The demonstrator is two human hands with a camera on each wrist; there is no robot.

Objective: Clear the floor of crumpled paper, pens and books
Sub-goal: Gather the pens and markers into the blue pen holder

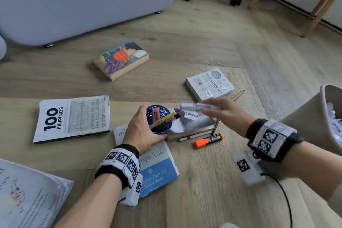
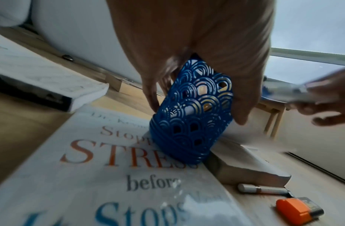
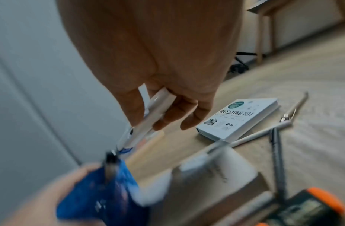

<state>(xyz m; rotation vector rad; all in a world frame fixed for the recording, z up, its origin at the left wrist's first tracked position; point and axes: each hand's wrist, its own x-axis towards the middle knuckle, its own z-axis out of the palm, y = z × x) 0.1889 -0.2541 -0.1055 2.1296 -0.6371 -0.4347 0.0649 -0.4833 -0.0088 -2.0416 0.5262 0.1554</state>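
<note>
My left hand (image 1: 142,131) grips a blue perforated pen cup (image 1: 159,120) tilted over a white and blue book (image 1: 159,170); the same pen cup (image 2: 189,113) shows between thumb and fingers in the left wrist view. Several pens and a pink eraser stick out of it. My right hand (image 1: 222,114) holds a white marker with a blue end (image 1: 196,106) just right of the cup's mouth; the marker (image 3: 148,122) lies across the fingers. An orange highlighter (image 1: 209,139), a grey pen (image 1: 194,136) and a dark pen (image 1: 215,126) lie on the floor.
Books lie scattered: "100 Filipinos" (image 1: 72,118), a novel (image 1: 121,60), "Investing 101" (image 1: 210,83) with a gold pen (image 1: 238,95) beside it, and a grey book (image 1: 192,124) under my hands. A bin (image 1: 325,116) with crumpled paper stands right. A sofa (image 1: 83,0) and chair wheels sit behind.
</note>
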